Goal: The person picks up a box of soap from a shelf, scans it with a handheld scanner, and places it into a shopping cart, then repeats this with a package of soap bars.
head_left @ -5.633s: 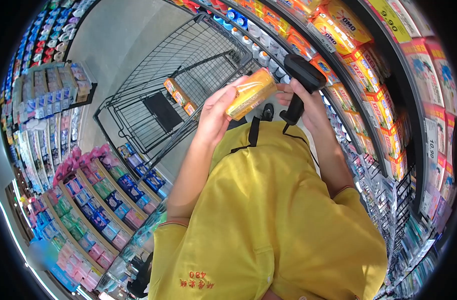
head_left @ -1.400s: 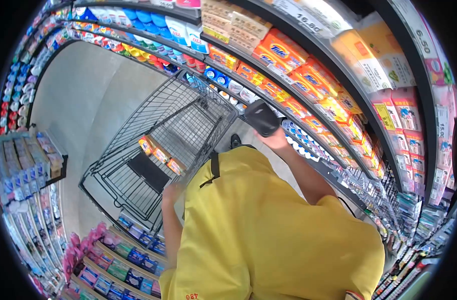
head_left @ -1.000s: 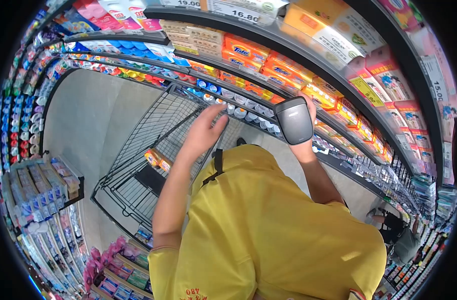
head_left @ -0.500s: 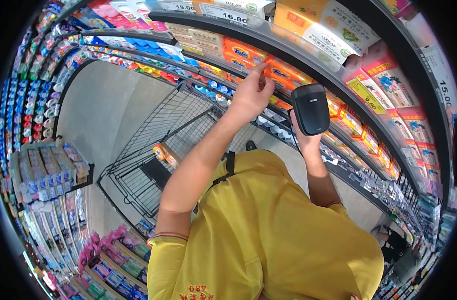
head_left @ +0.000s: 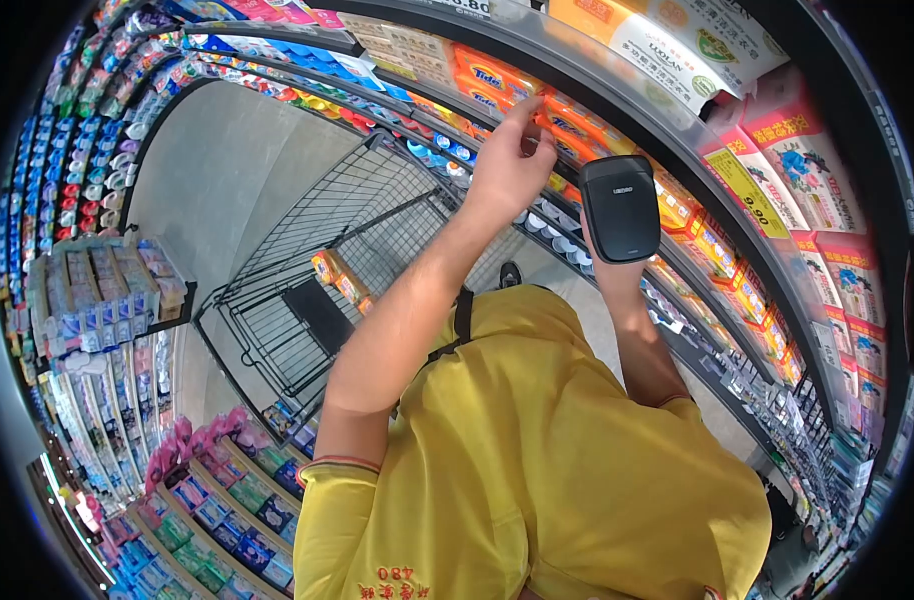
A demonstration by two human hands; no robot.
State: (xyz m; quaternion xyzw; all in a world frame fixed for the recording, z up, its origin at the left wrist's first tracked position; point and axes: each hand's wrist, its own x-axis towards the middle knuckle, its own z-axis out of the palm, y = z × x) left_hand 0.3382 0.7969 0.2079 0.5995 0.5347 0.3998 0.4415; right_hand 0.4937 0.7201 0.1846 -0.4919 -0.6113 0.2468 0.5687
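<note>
Left hand [head_left: 514,172] up at the shelf [head_left: 432,92], fingers bent and partly open, fingertips at the orange Tide packs [head_left: 489,77]. Cannot tell whether they touch or grip one. Half a second ago much the same reach; the hand now shows a little higher in view. About a second ago it was over the cart [head_left: 317,316], well short of the packs. In the earliest frame it held a yellow-orange pack; no such pack shows in its palm now.

Right hand [head_left: 615,272] closed round the black scanner [head_left: 620,208], most of its fingers hidden behind. Scanner upright in view, back toward the camera, just right of the left hand, in front of the shelves. Little changed from half a second ago; in the earliest frame it was seen side-on, handle showing.

Orange packs [head_left: 342,280] lie in the cart beside its dark panel, partly behind the left forearm. Yellow 9.90 tag [head_left: 745,194] on the shelving right of the scanner. Another person [head_left: 792,560] at lower right, dimmer and less visible than half a second ago.
</note>
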